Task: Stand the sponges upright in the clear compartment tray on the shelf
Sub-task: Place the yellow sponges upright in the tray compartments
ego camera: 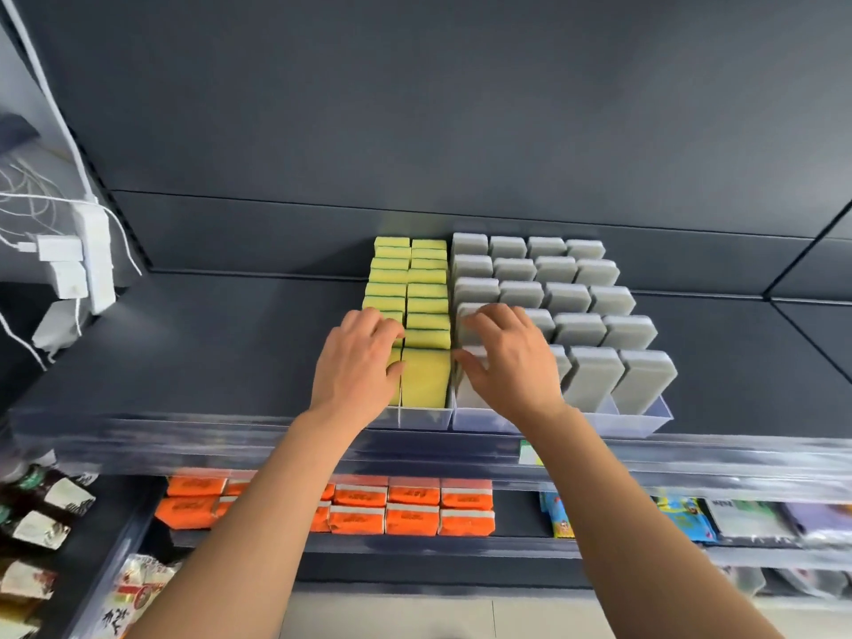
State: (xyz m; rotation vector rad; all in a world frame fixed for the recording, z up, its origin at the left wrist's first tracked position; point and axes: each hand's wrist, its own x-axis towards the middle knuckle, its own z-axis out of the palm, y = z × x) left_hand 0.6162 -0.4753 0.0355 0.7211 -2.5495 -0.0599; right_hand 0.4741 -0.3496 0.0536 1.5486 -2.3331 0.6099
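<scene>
my left hand (357,362) pinches a yellow sponge (394,386); my right hand (511,362) rests loose, spread fingers on grey sponges (594,380) in the tray (638,422).

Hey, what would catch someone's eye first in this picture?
Bright yellow sponges stand upright in rows beside grey sponges in the clear tray on the shelf. The left hand touches the yellow ones, the right hand the grey. Orange packets sit one level below.

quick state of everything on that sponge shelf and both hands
yellow sponges, upright, two columns
grey sponges, upright, four columns
clear compartment tray, on shelf, holding grey sponges
left hand, fingers on yellow sponges, grip unclear
right hand, fingers on grey sponges, grip unclear
</scene>
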